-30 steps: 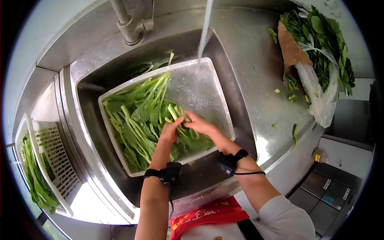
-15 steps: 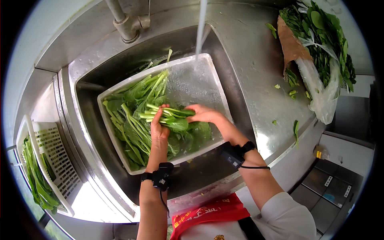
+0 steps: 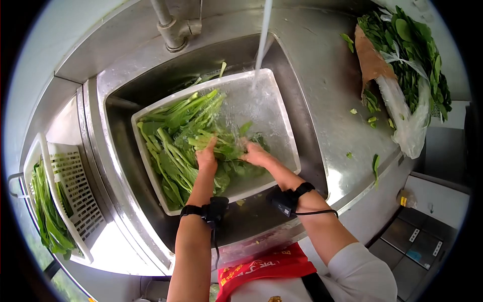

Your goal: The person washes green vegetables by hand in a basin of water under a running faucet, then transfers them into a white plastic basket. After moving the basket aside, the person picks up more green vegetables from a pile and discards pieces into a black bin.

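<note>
A white plastic tub (image 3: pixel 279 100) of water sits in the metal sink, its left half heaped with long-stemmed leafy greens (image 3: pixel 173 151). My left hand (image 3: pixel 207 155) is closed around the stem end of a small bunch of greens (image 3: pixel 227 150), low in the water. At the leafy end of that bunch is my right hand (image 3: pixel 256 154), fingers curled on the leaves and partly hidden by splashing water. Between the hands the bunch is blurred by motion.
Water (image 3: pixel 263 35) runs into the tub from above. A white slotted basket (image 3: pixel 75 186) with more greens stands at left. On the right counter lie a plastic bag (image 3: pixel 412 131) of dark leafy greens and stray leaf scraps (image 3: pixel 376 163). A metal pipe (image 3: pixel 173 35) rises behind the sink.
Both hands have lowered the bunch from above the heap into the water, and the water now splashes around it. The whole view has shifted slightly.
</note>
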Demonstrator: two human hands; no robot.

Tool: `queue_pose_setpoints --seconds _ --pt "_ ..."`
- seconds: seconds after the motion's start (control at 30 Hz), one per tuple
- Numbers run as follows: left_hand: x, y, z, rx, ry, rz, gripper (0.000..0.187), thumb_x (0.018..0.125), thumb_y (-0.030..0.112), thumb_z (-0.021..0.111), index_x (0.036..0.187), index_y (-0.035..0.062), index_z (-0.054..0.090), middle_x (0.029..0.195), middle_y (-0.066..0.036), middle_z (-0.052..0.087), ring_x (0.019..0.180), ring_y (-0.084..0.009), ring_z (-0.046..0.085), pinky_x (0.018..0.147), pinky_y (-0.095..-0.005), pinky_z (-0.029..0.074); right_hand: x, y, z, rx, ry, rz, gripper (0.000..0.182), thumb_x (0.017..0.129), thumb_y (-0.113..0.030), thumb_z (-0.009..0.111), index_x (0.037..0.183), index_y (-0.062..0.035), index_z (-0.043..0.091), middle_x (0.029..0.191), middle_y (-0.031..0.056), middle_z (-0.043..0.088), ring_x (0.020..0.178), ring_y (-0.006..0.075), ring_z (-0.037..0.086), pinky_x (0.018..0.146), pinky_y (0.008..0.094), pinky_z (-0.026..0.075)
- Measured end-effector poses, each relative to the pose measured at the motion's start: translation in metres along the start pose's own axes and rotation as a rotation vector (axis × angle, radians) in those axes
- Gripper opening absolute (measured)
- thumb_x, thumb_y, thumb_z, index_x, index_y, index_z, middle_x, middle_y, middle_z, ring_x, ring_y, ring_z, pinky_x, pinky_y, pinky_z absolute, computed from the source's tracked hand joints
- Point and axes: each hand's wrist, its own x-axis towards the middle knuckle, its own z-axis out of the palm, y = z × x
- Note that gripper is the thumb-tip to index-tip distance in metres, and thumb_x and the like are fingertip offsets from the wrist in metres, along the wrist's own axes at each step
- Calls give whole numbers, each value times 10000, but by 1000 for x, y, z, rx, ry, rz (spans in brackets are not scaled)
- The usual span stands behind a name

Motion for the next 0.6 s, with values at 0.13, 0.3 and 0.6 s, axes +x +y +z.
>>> queue_pose_setpoints --seconds 0.13,0.3,0.6 --pt "-41 54 16 176 -305 170 278 809 43 605 1078 22 537 1041 -75 590 928 -178 536 839 -303 404 -7 0 -11 215 -102 -238 748 722 -116 710 1343 -75 294 1183 123 519 1053 254 533 861 337 438" --pt "-145 160 25 215 -431 533 206 846 39 565 1019 41 453 1009 -126 595 1020 -244 542 911 -360 396 -35 -11 -43 420 -57 -392 555 798 -92 654 1291 -93 400 1180 106 508 1015 157 533 866 276 442" --pt "-156 149 -33 624 -321 804 176 832 50 603 976 52 504 922 -48 562 912 -126 526 825 -261 416 -48 8 -19 321 -14 -375 264 851 -70 587 1113 -53 562 1006 49 618 934 119 569 812 259 450"
